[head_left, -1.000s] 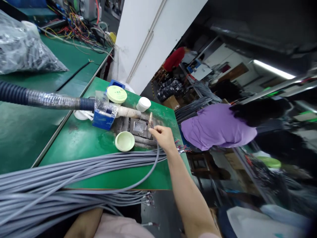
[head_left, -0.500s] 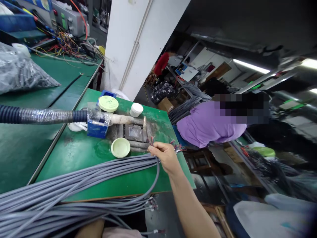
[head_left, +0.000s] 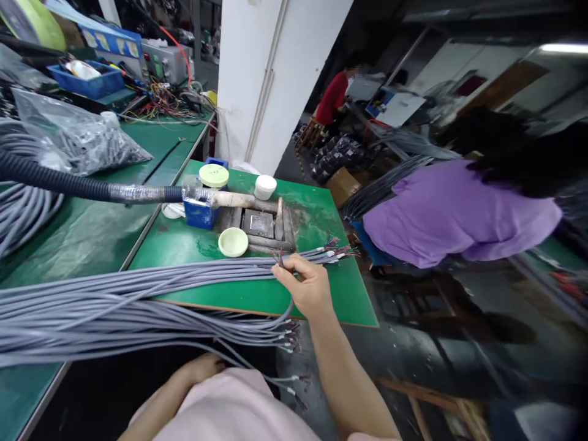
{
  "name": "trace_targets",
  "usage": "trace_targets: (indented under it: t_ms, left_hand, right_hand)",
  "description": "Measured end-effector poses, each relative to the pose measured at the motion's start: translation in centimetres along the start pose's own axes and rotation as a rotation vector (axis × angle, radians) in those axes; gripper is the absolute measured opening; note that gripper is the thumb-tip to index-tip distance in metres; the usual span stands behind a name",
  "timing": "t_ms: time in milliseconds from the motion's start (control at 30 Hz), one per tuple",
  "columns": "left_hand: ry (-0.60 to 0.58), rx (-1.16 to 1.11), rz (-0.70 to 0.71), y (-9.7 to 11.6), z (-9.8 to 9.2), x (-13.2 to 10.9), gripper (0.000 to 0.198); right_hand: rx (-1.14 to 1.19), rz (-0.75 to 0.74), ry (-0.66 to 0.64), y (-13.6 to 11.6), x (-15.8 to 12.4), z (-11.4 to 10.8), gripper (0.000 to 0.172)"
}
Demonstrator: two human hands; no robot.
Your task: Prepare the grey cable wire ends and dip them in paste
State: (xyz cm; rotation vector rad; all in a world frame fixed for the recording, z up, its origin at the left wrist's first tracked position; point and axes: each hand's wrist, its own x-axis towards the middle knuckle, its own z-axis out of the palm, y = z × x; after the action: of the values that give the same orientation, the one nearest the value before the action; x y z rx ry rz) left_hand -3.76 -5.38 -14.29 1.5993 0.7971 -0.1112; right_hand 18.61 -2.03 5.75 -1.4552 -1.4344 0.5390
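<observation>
right hand, pinching cable ends, seemingly stripped, over green bench

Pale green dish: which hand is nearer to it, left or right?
Right. The right hand is below and to the right of the pale green dish, at the grey cables; the left hand is farther, below the bench edge.

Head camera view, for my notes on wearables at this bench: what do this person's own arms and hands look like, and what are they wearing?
They wear a pale pink top whose sleeves stop above the bare forearms. Neither the right hand nor the left hand wears a glove, and no watch or band shows on the right forearm. A left fingernail looks dark-painted, though it is too small to be sure.
</observation>
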Motion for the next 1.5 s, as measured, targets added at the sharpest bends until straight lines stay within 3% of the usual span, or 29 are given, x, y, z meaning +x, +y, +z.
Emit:
trace_targets:
  t_ms: [100, 133, 200, 267, 333, 500, 633, 867, 967, 1067, 1167, 1233, 1400, 1500]
  left_hand:
    - [-0.038, -0.033, -0.061, 1.0, -1.1, -3.7, 0.027]
    - [-0.007, -0.137, -0.003, 2.1, -1.7, -4.7, 0.024]
    - [0.196, -0.463, 0.119, 5.4, -2.7, -5.9, 0.028]
    - [0.455, -0.769, 0.25, 8.9, -3.2, -5.5, 0.041]
    - [0.593, -0.993, 0.372, 11.8, -3.0, -3.9, 0.043]
    - [0.572, -1.309, 0.512, 15.0, -1.9, -0.5, 0.037]
    - [0.614, -1.339, 0.501, 15.8, -2.0, -0.5, 0.031]
    - [0.642, -1.201, 0.643, 15.9, -3.2, -1.2, 0.024]
    - [0.65, -1.272, 0.61, 15.7, -3.9, -1.5, 0.028]
    - [0.548, -1.427, 0.565, 15.7, -4.3, -1.7, 0.026]
    - [0.34, -1.529, 0.515, 15.8, -4.0, -1.6, 0.026]
    - [0.274, -1.531, 0.521, 15.7, -3.7, -1.4, 0.029]
    - [0.234, -1.347, 0.598, 14.9, -3.7, -1.3, 0.04]
    - [0.341, -1.292, 0.588, 14.2, -3.9, -1.4, 0.032]
  right_hand:
    - [0.095, 0.087, -0.043, 0.6, -0.8, 1.0, 0.023]
    - [0.136, 0.128, -0.063, 0.8, -1.0, 1.5, 0.023]
    - [0.209, 0.196, -0.099, 1.1, -1.6, 2.4, 0.024]
    - [0.256, 0.219, -0.133, 1.0, -2.1, 3.1, 0.025]
    - [0.281, 0.204, -0.163, 0.8, -2.6, 3.4, 0.025]
    - [0.357, 0.218, -0.245, 0.4, -3.4, 3.2, 0.025]
    - [0.436, 0.261, -0.233, 0.0, -3.4, 3.1, 0.023]
    - [0.441, 0.296, -0.223, -0.7, -3.0, 3.8, 0.026]
    - [0.469, 0.317, -0.263, -0.7, -3.4, 4.0, 0.012]
    - [0.501, 0.289, -0.287, -0.6, -4.2, 4.2, 0.029]
    - [0.492, 0.253, -0.225, -0.4, -5.1, 4.7, 0.041]
    - [0.483, 0.252, -0.193, -0.2, -5.4, 5.1, 0.045]
    - [0.465, 0.288, -0.188, -0.1, -5.6, 5.1, 0.051]
    - [0.319, 0.239, -0.237, -0.4, -4.9, 4.2, 0.043]
